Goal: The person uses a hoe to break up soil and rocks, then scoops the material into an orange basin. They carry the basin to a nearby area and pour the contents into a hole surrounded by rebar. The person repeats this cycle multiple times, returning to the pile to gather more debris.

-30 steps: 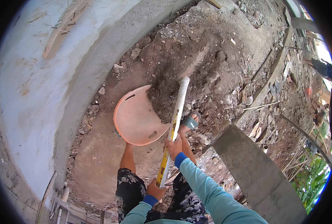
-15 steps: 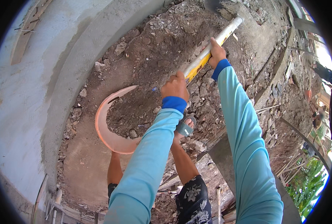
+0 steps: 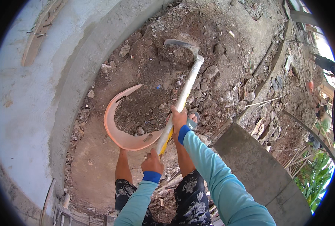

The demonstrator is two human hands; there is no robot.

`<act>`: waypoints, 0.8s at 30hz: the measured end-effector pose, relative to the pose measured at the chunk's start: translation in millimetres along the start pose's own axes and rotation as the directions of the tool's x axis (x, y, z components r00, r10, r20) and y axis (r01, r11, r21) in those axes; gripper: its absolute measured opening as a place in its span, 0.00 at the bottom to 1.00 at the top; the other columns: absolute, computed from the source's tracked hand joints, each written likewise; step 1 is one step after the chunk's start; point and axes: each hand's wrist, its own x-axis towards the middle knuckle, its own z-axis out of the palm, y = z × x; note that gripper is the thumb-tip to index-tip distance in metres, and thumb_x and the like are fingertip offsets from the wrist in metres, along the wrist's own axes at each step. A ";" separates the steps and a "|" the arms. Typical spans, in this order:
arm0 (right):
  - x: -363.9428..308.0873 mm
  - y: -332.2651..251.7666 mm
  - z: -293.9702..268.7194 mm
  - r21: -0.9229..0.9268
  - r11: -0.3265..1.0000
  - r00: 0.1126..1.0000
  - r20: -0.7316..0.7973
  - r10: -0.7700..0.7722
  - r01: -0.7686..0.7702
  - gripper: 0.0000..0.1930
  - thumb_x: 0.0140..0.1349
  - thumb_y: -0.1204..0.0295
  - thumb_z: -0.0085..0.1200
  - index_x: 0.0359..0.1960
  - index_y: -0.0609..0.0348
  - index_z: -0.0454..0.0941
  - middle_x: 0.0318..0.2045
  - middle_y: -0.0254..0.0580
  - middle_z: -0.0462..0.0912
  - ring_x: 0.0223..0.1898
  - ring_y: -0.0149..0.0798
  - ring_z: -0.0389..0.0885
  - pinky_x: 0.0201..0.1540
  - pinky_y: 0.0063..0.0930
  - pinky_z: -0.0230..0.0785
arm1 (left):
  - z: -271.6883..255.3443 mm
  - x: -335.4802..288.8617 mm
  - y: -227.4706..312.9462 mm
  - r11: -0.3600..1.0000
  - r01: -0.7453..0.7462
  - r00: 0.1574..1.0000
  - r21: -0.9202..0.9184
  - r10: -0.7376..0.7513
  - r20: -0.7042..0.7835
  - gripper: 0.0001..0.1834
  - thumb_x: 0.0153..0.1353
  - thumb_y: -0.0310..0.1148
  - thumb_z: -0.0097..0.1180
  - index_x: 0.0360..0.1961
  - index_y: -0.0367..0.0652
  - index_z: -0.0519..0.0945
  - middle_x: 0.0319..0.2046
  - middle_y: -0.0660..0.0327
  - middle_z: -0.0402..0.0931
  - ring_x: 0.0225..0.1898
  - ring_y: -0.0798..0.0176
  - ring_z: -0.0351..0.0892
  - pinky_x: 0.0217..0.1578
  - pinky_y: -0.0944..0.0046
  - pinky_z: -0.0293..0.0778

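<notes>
Both my hands are wrapped round the white and yellow handle of a hoe (image 3: 189, 83). My left hand (image 3: 152, 162) grips low, close to my body; my right hand (image 3: 178, 117) grips further up the handle. The grey hoe blade (image 3: 177, 44) rests in loose soil ahead, with dirt heaped against it. An orange-pink plastic tub (image 3: 118, 138) with a curved rim lies before my feet, left of the handle. Soil and small stones sit within its curve, and its far right side does not show.
A grey plastered wall (image 3: 81, 56) curves along the left. Rubble and stones (image 3: 210, 71) cover the ground. A flat grey slab (image 3: 254, 162) lies at right, near my sandalled foot (image 3: 192, 119). A person's dark clothing (image 3: 325, 63) shows at the far right edge.
The hoe has swung down and toward me; its blade has moved left from the top right into the soil. Both hands have drawn back nearer my legs, still gripping the handle.
</notes>
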 end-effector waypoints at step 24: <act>125.5 -134.2 108.9 0.044 0.994 0.995 -0.004 -0.100 0.100 0.21 0.59 0.70 0.58 0.48 0.62 0.62 0.23 0.45 0.72 0.17 0.43 0.76 0.17 0.41 0.73 | -56.0 175.9 37.5 1.000 -0.003 0.986 -0.005 0.002 -0.169 0.21 0.50 0.30 0.61 0.44 0.42 0.67 0.33 0.48 0.81 0.31 0.43 0.84 0.32 0.47 0.80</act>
